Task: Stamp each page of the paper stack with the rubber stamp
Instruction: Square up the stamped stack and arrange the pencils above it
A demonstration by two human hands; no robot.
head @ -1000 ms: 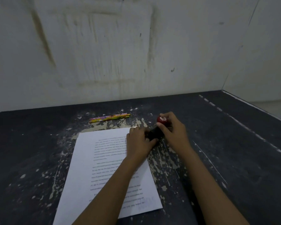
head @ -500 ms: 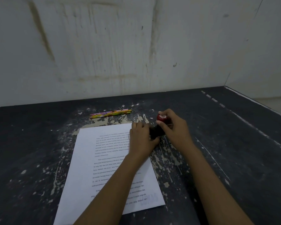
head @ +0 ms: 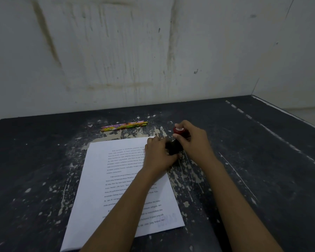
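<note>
A white paper stack [head: 102,180] with printed text lies on the dark table, and a faint stamp mark [head: 166,220] shows near its bottom right corner. The rubber stamp [head: 178,131] has a red round top and sits just past the stack's top right corner. My right hand [head: 195,142] grips it by the red handle. Below the handle a black part [head: 173,147] lies between both hands, and my left hand [head: 158,155] holds it at the paper's corner. What the black part is I cannot make out.
Two or three colourful pencils [head: 124,125] lie side by side behind the stack. The black table [head: 262,170] is worn with chipped paint. A stained white wall [head: 153,51] stands close behind, and the table's right edge [head: 289,113] runs diagonally.
Both hands stay together at the stamp by the paper's top right corner. The view has shifted slightly; the hands and stamp have hardly moved.
</note>
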